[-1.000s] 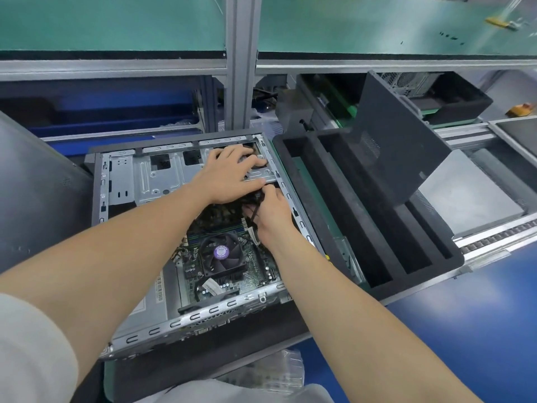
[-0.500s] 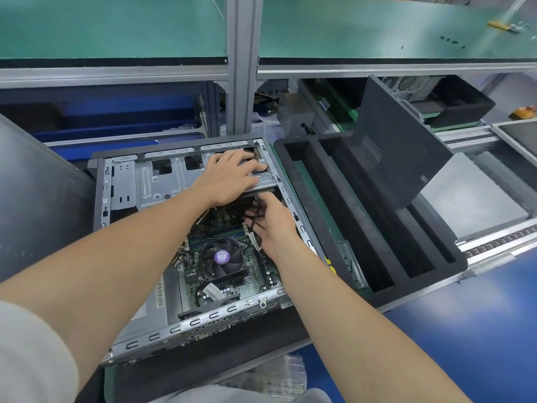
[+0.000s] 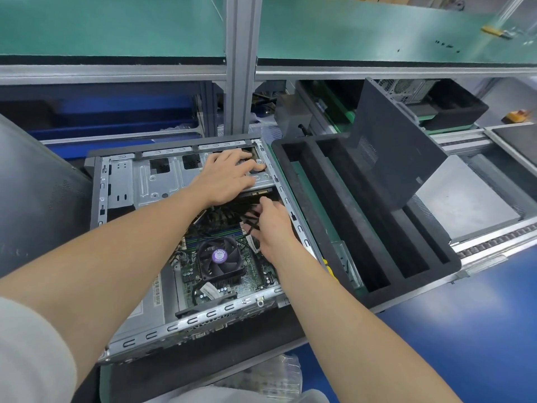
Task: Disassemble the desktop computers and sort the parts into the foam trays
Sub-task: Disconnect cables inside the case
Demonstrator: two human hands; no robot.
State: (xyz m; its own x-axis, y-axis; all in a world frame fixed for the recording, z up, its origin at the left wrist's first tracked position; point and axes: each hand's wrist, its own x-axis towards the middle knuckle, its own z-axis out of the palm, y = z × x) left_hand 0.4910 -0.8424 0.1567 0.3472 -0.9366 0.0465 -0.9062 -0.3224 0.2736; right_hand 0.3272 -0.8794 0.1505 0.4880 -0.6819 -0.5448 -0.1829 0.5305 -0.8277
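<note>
An open desktop case (image 3: 122, 181) lies flat in front of me. Its motherboard carries a black CPU fan (image 3: 219, 255) with a purple label. My left hand (image 3: 229, 175) rests on the silver drive cage (image 3: 162, 181) at the case's far end, fingers spread and fairly straight. Just below the cage edge, my right hand (image 3: 270, 225) reaches into the case and its curled fingers hold a bundle of black cables (image 3: 247, 219). A black foam tray (image 3: 319, 205) with long slots sits right of the case.
A dark grey side panel (image 3: 392, 158) leans upright in the foam tray. A grey panel (image 3: 35, 193) stands at the left. A conveyor rail (image 3: 494, 242) runs at the right, with another computer (image 3: 406, 88) behind. Green shelves span above; plastic bags (image 3: 279, 376) lie near me.
My right hand has drawn back a little from under the drive cage, with the black cables now across its fingers. My left hand stays on the cage.
</note>
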